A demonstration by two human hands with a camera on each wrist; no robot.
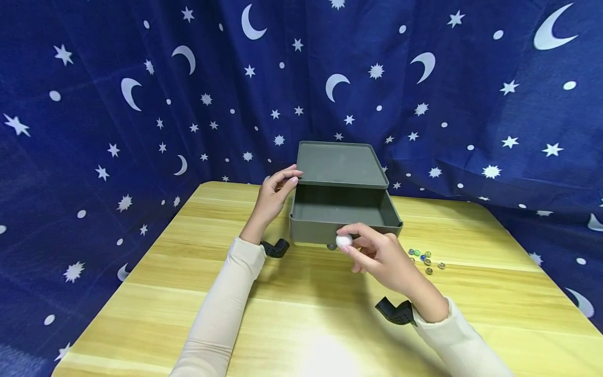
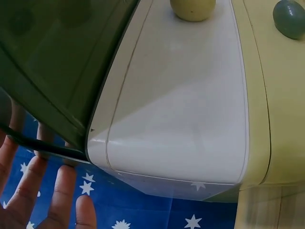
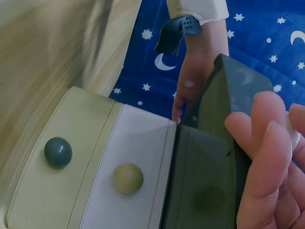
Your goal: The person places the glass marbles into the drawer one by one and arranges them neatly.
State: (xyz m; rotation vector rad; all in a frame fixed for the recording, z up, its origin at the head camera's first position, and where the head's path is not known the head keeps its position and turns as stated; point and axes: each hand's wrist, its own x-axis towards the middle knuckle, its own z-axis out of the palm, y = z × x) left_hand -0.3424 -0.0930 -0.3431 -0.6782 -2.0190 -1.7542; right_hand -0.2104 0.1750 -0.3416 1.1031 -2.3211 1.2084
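My left hand pinches the gray lid at its eight o'clock corner, while my right hand pinches a white ball at six o'clock of the open gray box, and glass marbles lie on the wooden table at four o'clock.

Open grey drawer, white knob

Right across my head view hangs a deep-blue cloth curtain printed with white crescent moons, stars and dots, folding round the far edge and both sides of a pale yellow, wood-grained table with rounded far corners, and there, low down, a white patch of light glares!
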